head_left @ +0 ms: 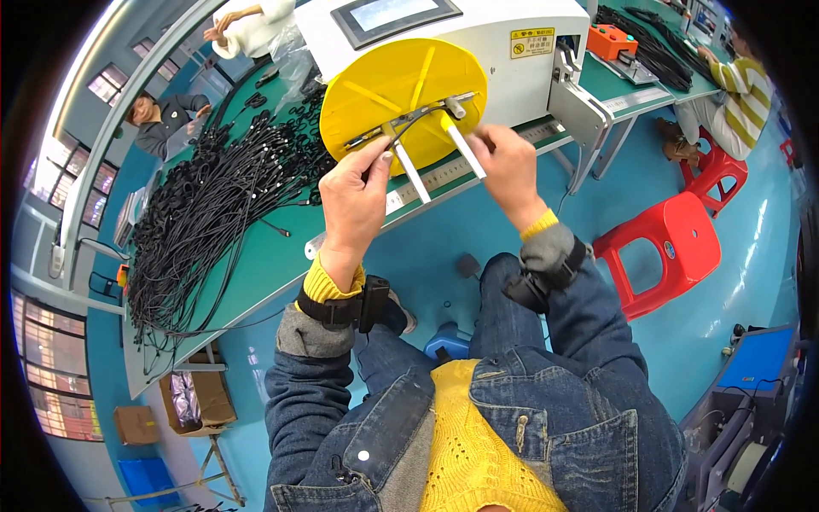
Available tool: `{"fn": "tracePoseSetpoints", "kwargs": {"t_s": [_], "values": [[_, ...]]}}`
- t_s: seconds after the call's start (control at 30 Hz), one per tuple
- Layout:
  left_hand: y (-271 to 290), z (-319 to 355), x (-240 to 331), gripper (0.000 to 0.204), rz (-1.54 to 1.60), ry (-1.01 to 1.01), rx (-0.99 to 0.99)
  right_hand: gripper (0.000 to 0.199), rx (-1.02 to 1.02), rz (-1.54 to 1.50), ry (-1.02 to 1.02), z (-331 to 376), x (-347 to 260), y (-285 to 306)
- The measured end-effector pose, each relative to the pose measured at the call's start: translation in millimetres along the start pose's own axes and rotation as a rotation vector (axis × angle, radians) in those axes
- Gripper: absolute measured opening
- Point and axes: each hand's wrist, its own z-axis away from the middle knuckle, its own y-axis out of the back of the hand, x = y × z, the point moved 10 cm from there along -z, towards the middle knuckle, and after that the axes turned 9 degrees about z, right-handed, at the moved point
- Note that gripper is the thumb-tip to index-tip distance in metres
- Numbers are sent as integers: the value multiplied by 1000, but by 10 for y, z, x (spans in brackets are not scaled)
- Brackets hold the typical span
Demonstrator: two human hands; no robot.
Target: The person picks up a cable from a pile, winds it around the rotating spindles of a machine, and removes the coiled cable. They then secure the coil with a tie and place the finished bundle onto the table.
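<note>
A white machine [520,77] carries a round yellow disc [367,94] with a slotted dark bar and two pale posts jutting toward me. My left hand [354,200] is at the left post [412,173], thumb and forefinger pinched on the end of a thin black cable [415,122]. That cable arcs over the disc toward the right post [465,148]. Beside this post is my right hand [509,169], its fingers curled closed; what they hold, if anything, is hidden.
Bundled black cables [213,205] cover the green table [281,247] at left. Red stools [674,247] stand on the blue floor at right. A red-orange control box [610,41] sits right of the machine. Cartons [200,392] lie under the table. Other people sit or stand around.
</note>
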Motion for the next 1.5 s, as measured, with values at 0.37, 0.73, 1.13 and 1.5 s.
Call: {"fn": "tracePoseSetpoints", "kwargs": {"t_s": [0.37, 0.73, 1.13, 1.5], "values": [[83, 99, -92, 19, 16, 11, 30, 11, -432, -78, -274, 1211, 311, 105], [94, 155, 394, 20, -192, -158, -25, 12, -646, -179, -341, 1568, 226, -57], [-135, 392, 317, 30, 2, -42, -37, 14, -679, -196, -381, 1608, 315, -122], [-507, 190, 836, 40, -501, -326, -149, 13, -398, -337, -337, 877, 205, 191]]}}
